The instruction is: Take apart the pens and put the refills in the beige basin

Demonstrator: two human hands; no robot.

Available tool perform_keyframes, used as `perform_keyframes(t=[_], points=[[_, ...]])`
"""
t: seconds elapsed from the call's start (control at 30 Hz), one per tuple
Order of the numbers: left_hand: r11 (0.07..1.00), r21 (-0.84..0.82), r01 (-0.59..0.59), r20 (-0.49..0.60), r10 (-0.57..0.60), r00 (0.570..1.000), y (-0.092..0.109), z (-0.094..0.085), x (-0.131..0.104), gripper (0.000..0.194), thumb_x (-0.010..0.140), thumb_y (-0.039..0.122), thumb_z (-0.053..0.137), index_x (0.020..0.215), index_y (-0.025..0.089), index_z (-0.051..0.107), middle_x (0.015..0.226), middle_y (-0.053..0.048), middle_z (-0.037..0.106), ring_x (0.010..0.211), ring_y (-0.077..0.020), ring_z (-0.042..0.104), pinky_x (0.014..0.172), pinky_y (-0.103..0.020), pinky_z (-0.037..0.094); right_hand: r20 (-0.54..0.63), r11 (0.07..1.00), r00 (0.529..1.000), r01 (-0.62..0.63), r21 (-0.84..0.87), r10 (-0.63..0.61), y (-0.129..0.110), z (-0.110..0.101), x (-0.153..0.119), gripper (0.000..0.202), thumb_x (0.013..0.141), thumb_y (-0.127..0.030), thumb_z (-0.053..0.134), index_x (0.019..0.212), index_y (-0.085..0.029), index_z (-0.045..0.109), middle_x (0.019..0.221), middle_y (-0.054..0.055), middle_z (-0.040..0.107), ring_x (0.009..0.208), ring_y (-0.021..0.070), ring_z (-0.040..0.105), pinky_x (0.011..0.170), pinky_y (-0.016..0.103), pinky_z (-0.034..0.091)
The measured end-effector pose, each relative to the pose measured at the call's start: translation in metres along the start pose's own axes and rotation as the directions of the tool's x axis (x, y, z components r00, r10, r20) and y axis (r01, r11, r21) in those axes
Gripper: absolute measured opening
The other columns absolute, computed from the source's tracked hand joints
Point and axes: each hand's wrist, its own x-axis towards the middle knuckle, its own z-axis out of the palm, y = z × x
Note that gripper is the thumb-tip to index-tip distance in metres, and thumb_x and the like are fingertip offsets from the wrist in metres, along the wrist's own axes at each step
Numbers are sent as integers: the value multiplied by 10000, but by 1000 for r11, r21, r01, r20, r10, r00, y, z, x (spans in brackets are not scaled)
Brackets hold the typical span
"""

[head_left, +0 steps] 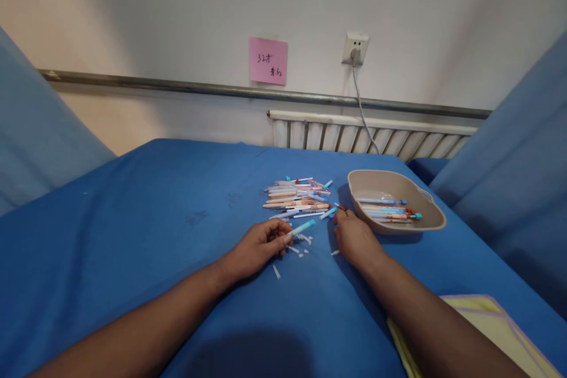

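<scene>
My left hand [266, 239] is closed around a light teal pen part [303, 227], its brighter end pointing right. Small white plastic pieces [303, 239] are scattered on the blue cloth just beyond and below those fingers. Behind them lies a loose pile of slim pens [295, 195] in pastel, peach and dark colours. My right hand [357, 239] rests low beside the bin, fingers curled. A reddish-brown piece and a blue piece show at its fingertips; whether it grips either is hidden. Left of that hand lies a teal tube [328, 213].
A beige plastic bin [390, 182] with several pens inside stands at the right. A yellow cloth [482, 319] lies under my right forearm. At the back are a radiator [345, 133], a metal rail [199, 86] and a plugged-in cable [361, 103]. Blue curtains [39, 124] hang at both sides.
</scene>
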Motion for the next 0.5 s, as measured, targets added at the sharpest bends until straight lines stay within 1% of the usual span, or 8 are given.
perform_keyframes(t=[0.07,0.13,0.2,0.27,0.3,0.37,0.43,0.5], points=[[1000,-9,2,1,-2,1000,0,0,1,237,798,365,593,856,139,550,699,14,541,604,-91,488,589,-230,395,-21,992,1000,0,123,2,2,2,1,156,791,-128,518,943,-138,553,931,113,607,812,208,586,691,288,394],[1000,-6,7,9,-7,1000,2,0,1,250,794,377,596,853,138,551,705,12,547,602,-89,485,585,-227,397,-42,925,999,-10,380,28,2,4,4,110,771,-174,557,880,-161,546,795,52,604,721,178,566,660,277,395],[1000,-4,17,21,-17,1000,3,1,0,263,793,391,593,850,138,549,704,14,548,595,-88,484,577,-226,403,-49,701,996,-19,713,77,-1,4,5,136,751,-251,593,848,-177,533,704,-1,570,636,144,525,615,258,395],[1000,-3,28,28,-28,999,4,3,-1,269,792,398,592,844,138,548,704,17,545,583,-84,482,567,-223,409,-42,373,992,-4,928,116,-6,1,6,220,714,-322,638,847,-177,539,692,-19,550,604,120,490,580,236,387],[999,-2,34,33,-34,999,5,3,-1,269,792,399,592,843,138,548,710,17,546,579,-83,484,564,-223,414,-39,229,991,9,973,128,-9,0,5,257,692,-342,662,851,-174,550,706,-19,547,600,110,476,566,226,378],[999,-2,44,47,-44,998,4,5,-1,267,792,399,591,843,140,551,722,16,549,577,-82,489,561,-223,425,-31,42,990,26,999,140,-15,-4,2,302,660,-358,700,861,-173,573,734,-17,544,588,94,450,537,211,357],[999,-4,52,66,-52,997,4,6,-2,262,796,399,586,845,143,554,732,14,554,578,-82,495,556,-222,432,-36,-46,988,44,998,151,-20,-7,-1,312,643,-352,723,861,-177,583,754,-16,539,575,84,435,521,208,350],[998,-12,55,77,-54,996,4,6,-2,255,798,392,584,846,144,554,737,11,558,577,-81,497,549,-219,431,-54,-79,988,66,995,148,-24,-8,-4,303,640,-335,733,856,-182,585,774,-14,545,581,83,445,534,214,368]])
